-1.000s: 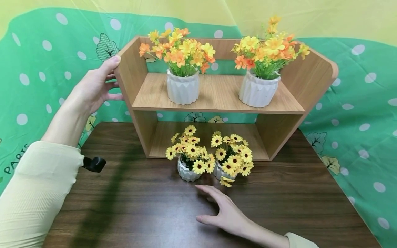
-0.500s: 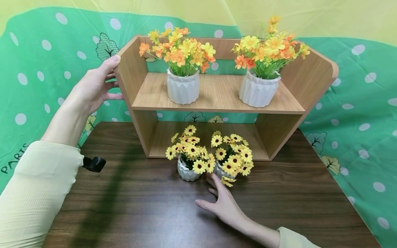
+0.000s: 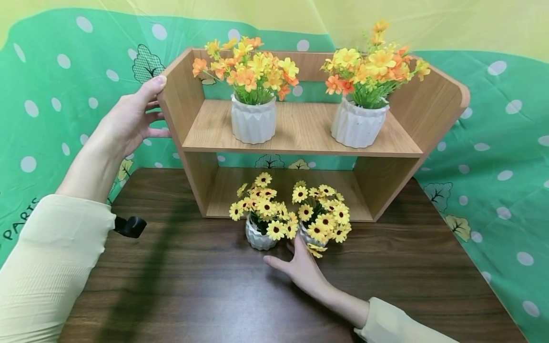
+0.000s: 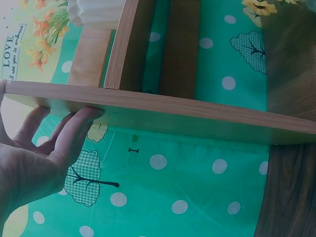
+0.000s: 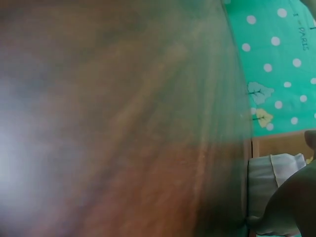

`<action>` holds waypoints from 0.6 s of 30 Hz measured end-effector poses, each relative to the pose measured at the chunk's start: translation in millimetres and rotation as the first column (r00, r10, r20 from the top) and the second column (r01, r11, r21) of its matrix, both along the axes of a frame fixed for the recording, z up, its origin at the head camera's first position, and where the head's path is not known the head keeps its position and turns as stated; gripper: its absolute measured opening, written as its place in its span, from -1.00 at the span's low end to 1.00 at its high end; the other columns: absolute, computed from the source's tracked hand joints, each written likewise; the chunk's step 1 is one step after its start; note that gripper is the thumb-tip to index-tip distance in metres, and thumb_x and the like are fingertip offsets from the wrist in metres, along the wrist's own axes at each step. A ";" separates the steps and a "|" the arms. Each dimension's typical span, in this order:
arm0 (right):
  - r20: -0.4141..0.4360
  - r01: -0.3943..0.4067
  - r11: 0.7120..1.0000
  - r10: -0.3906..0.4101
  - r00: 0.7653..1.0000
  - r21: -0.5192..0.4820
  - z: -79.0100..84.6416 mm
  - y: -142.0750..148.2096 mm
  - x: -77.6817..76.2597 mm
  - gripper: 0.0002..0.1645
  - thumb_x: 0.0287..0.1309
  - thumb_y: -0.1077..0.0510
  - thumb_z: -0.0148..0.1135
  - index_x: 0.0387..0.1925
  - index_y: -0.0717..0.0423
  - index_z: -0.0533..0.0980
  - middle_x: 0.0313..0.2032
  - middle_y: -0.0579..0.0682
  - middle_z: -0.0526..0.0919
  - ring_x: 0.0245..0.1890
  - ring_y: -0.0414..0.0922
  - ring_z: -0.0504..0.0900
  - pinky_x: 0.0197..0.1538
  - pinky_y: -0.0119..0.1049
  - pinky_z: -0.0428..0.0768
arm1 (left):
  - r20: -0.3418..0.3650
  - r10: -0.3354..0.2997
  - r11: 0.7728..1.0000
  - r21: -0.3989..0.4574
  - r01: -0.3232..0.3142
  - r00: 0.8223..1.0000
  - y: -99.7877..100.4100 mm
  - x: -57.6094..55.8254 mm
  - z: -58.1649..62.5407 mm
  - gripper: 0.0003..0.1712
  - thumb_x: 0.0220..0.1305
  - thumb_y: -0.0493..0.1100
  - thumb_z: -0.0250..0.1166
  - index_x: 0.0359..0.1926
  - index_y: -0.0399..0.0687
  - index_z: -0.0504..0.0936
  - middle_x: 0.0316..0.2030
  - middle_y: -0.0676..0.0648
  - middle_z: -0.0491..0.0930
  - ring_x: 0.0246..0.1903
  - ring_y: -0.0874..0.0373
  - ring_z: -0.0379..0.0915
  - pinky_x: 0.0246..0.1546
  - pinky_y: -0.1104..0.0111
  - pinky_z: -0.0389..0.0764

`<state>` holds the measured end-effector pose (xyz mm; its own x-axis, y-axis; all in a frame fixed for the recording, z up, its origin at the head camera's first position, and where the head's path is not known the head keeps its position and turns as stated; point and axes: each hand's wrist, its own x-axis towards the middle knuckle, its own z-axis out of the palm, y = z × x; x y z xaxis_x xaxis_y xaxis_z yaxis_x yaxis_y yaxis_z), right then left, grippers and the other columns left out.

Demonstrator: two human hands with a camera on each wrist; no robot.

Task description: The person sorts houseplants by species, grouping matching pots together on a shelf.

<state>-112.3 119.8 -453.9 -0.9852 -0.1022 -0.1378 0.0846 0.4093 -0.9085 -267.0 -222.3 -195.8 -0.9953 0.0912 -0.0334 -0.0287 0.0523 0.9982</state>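
Note:
My left hand (image 3: 128, 114) grips the upper left side panel of a two-tier wooden shelf (image 3: 302, 126). In the left wrist view, its fingers (image 4: 81, 131) lie against the panel's outer face. My right hand (image 3: 304, 271) has thumb and fingers spread just in front of the left small flowerpot (image 3: 257, 236), which holds yellow daisy-like flowers. Its forefinger reaches between that pot and a matching right small flowerpot (image 3: 305, 234); whether it touches either cannot be told. The right wrist view shows a white pot (image 5: 261, 180) close beside the hand.
On the upper shelf board stand a left white pot (image 3: 254, 121) and a right white pot (image 3: 358, 125) with orange and yellow flowers. The shelf sits on a dark wooden table (image 3: 193, 281). Behind hangs a green dotted cloth (image 3: 86, 62).
My right hand has moved forward across the table, its forefinger now up between the two small flowerpots. The left hand, shelf and pots stay where they were.

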 end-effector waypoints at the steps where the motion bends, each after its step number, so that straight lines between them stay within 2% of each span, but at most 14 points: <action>1: -0.008 0.002 1.000 -0.003 1.000 -0.018 -0.1 -1.8 -2.8 0.48 0.06 -0.19 0.56 0.66 -0.17 -0.31 0.66 0.09 -0.15 0.58 0.23 0.17 0.57 0.12 0.19 | 0.000 0.001 1.000 -0.001 -0.001 1.000 0.0 0.0 0.3 -0.17 0.32 0.37 0.27 0.51 0.29 0.30 0.51 0.00 0.10 0.43 -0.16 0.11 -0.32 0.30 0.79; 5: -0.069 -0.002 0.996 -0.004 0.998 -0.085 -3.3 -9.1 -12.5 0.38 0.05 -0.09 0.59 0.64 -0.23 -0.17 0.63 0.08 0.03 0.60 0.17 0.15 0.59 0.10 0.16 | 0.001 0.002 1.000 -0.003 -0.002 1.000 -0.5 -0.6 0.8 -0.18 0.32 0.37 0.27 0.51 0.30 0.30 0.50 0.01 0.11 0.42 -0.14 0.12 -0.32 0.30 0.79; 10: -0.160 0.001 0.997 -0.014 0.987 -0.081 -6.7 -16.7 -24.6 0.31 -0.01 -0.06 0.63 0.60 -0.26 -0.03 0.55 0.00 0.23 0.59 0.01 0.20 0.62 0.06 0.13 | 0.005 -0.001 1.000 -0.008 0.001 1.000 -1.8 -0.6 0.6 -0.19 0.33 0.37 0.26 0.51 0.31 0.30 0.50 0.02 0.12 0.41 -0.14 0.14 -0.32 0.30 0.79; 15: -0.270 -0.019 0.997 -0.002 0.963 -0.074 -7.6 -21.2 -37.2 0.24 -0.08 0.00 0.67 0.54 -0.19 0.10 0.44 -0.06 0.41 0.51 -0.01 0.36 0.58 0.04 0.26 | 0.006 -0.005 1.000 0.018 0.004 1.000 -2.5 0.0 0.2 -0.20 0.33 0.35 0.27 0.50 0.29 0.32 0.48 0.02 0.15 0.39 -0.12 0.16 -0.32 0.29 0.79; 18: -0.356 -0.028 1.000 0.025 0.934 -0.003 -9.1 -21.7 -41.2 0.21 -0.09 0.02 0.67 0.51 -0.08 0.15 0.39 -0.03 0.46 0.46 0.02 0.42 0.53 0.06 0.33 | 0.004 -0.008 1.000 0.024 0.008 1.000 -1.8 -0.1 0.1 -0.21 0.33 0.34 0.27 0.49 0.28 0.32 0.48 0.01 0.15 0.39 -0.12 0.16 -0.32 0.28 0.79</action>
<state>-153.5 98.2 -463.0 -0.9665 -0.1284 0.2222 -0.2555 0.4001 -0.8801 -267.1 -224.1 -195.7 -0.9944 0.0999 -0.0350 -0.0322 0.0289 0.9991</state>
